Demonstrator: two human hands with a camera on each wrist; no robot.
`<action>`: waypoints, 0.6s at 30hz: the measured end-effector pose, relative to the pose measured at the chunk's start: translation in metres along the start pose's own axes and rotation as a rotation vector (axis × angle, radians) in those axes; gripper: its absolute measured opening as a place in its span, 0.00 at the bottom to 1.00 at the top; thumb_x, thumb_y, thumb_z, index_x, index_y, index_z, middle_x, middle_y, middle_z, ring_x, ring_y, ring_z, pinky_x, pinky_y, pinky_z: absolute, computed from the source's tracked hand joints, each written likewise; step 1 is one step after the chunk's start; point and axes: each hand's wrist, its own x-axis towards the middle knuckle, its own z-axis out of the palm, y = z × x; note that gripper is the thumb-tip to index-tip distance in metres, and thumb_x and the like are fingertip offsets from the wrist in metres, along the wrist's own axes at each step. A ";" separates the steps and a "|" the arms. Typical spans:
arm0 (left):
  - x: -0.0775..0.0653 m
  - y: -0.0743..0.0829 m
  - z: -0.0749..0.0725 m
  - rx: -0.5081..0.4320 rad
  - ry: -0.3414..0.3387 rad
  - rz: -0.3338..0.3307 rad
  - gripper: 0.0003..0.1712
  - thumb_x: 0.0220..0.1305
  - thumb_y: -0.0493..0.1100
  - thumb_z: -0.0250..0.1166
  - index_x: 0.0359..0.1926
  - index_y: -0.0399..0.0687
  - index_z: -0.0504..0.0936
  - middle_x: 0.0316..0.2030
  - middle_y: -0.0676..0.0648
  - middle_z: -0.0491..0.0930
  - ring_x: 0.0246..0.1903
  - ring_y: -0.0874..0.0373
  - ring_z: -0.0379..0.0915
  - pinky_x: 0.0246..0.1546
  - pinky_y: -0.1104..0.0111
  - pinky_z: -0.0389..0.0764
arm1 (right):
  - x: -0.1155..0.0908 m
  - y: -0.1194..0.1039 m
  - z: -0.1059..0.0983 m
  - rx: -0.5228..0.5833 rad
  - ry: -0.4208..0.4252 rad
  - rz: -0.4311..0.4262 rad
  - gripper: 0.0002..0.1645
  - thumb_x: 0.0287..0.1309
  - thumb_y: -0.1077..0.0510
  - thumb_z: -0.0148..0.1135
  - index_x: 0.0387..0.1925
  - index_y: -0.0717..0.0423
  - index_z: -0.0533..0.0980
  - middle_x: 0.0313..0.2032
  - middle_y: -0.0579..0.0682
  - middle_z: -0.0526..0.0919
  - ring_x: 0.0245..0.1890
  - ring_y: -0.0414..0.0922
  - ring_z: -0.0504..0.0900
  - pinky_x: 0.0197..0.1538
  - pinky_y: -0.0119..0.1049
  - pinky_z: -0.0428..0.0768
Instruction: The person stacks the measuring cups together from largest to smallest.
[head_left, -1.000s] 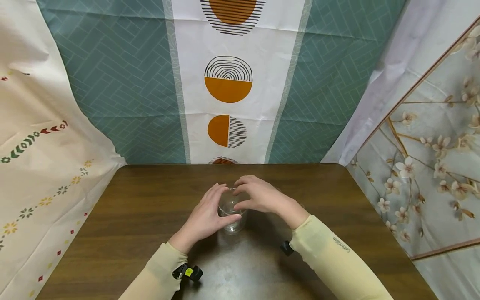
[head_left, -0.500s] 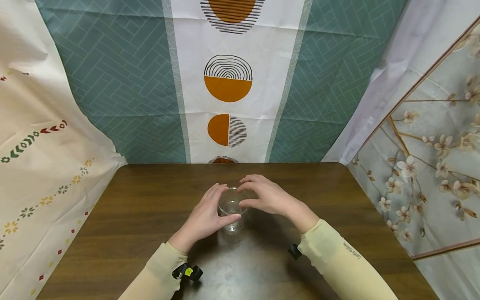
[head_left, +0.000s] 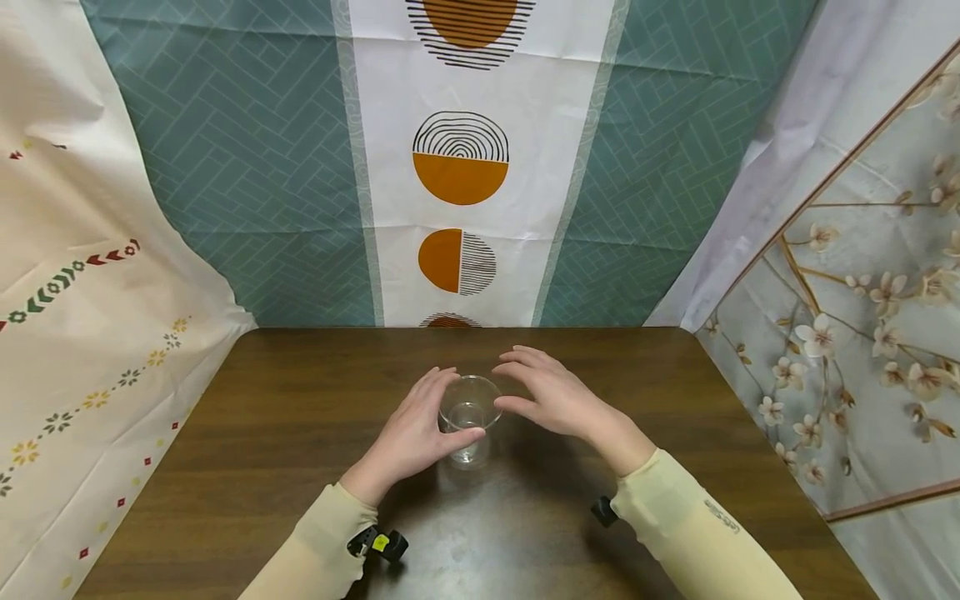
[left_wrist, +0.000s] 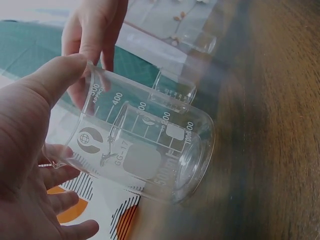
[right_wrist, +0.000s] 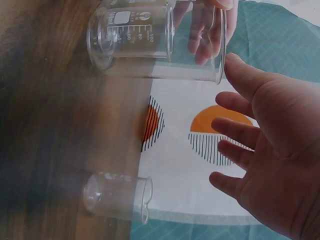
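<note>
A large clear glass beaker (head_left: pixel 467 452) stands upright on the table, its 500 ml scale readable in the left wrist view. Nested inside is a smaller glass beaker (right_wrist: pixel 155 30) marked to 100. My left hand (head_left: pixel 411 427) holds the large beaker around its left side, thumb at the near rim and fingers along the far rim. To the right, my right hand (head_left: pixel 553 396) is spread with nothing in its grasp. Its thumb tip lies right by the beaker's rim in the right wrist view.
Another small beaker (right_wrist: pixel 117 197) stands on the wooden table (head_left: pixel 225 500), right of the large one. Beyond it in the left wrist view is a further glass vessel (left_wrist: pixel 200 42). The right hand and forearm hide both from the head camera. Patterned cloths (head_left: pixel 300 167) surround the table.
My right hand has drawn back to the right, away from the large beaker's mouth, its fingers spreading apart. The left hand and the beakers have stayed in place.
</note>
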 end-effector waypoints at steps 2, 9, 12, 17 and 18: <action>0.000 0.000 0.000 0.001 -0.003 -0.005 0.54 0.61 0.67 0.81 0.77 0.44 0.72 0.80 0.41 0.68 0.84 0.38 0.52 0.75 0.35 0.66 | -0.002 0.001 0.000 -0.010 0.012 -0.001 0.33 0.75 0.41 0.72 0.72 0.53 0.80 0.76 0.55 0.74 0.83 0.57 0.62 0.81 0.61 0.63; 0.000 -0.001 0.000 -0.003 -0.018 -0.019 0.54 0.61 0.67 0.81 0.78 0.44 0.72 0.81 0.42 0.66 0.85 0.39 0.51 0.76 0.35 0.64 | -0.005 0.003 0.001 -0.014 0.030 -0.004 0.35 0.75 0.41 0.72 0.74 0.53 0.78 0.77 0.55 0.74 0.83 0.57 0.61 0.82 0.60 0.61; 0.001 -0.001 0.001 -0.002 -0.017 -0.015 0.54 0.61 0.67 0.81 0.78 0.43 0.72 0.81 0.42 0.66 0.84 0.39 0.51 0.76 0.35 0.64 | -0.006 0.004 0.001 -0.016 0.035 -0.006 0.36 0.75 0.41 0.72 0.75 0.53 0.78 0.78 0.55 0.73 0.84 0.57 0.61 0.82 0.60 0.61; 0.001 -0.001 0.001 0.000 -0.023 -0.020 0.54 0.62 0.67 0.81 0.78 0.44 0.71 0.81 0.42 0.66 0.85 0.38 0.51 0.77 0.35 0.63 | -0.007 0.005 0.002 -0.024 0.045 0.003 0.40 0.74 0.40 0.72 0.77 0.53 0.75 0.79 0.55 0.71 0.84 0.58 0.60 0.82 0.60 0.60; 0.001 -0.001 0.001 -0.001 -0.022 -0.020 0.54 0.62 0.67 0.81 0.78 0.44 0.71 0.81 0.42 0.66 0.85 0.38 0.51 0.77 0.35 0.64 | -0.008 0.006 0.002 -0.026 0.051 0.007 0.40 0.74 0.40 0.72 0.78 0.53 0.75 0.79 0.55 0.71 0.84 0.58 0.60 0.82 0.61 0.59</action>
